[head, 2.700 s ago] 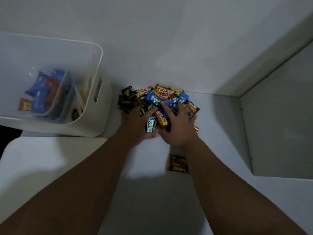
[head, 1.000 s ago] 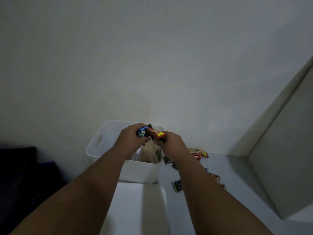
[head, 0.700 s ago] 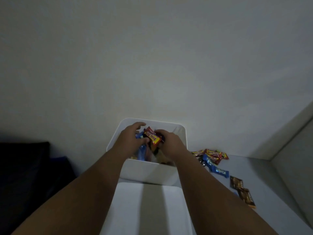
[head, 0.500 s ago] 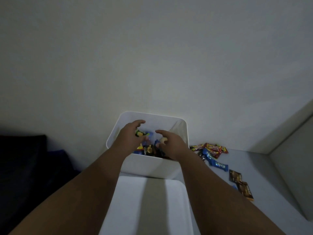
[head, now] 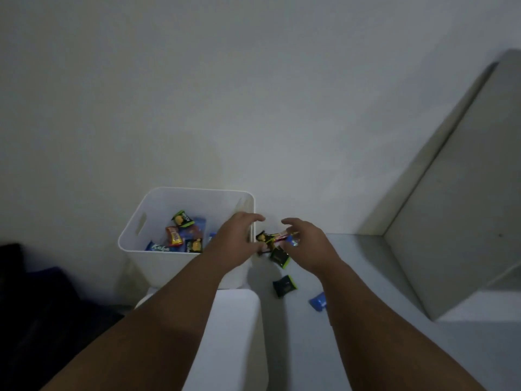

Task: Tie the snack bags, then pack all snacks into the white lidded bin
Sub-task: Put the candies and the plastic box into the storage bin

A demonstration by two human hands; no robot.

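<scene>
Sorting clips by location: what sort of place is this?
Probably a dim corner in a home: plain white wall, a white storage bin holding wrapped snacks, and a pale ledge scattered with more.

We find the white bin point(head: 158, 261) open-topped at far left, its right wall beside loose snacks point(head: 277, 249); a grey panel point(head: 456, 215) closes the right; the near counter point(head: 366, 348) lies bare.
</scene>
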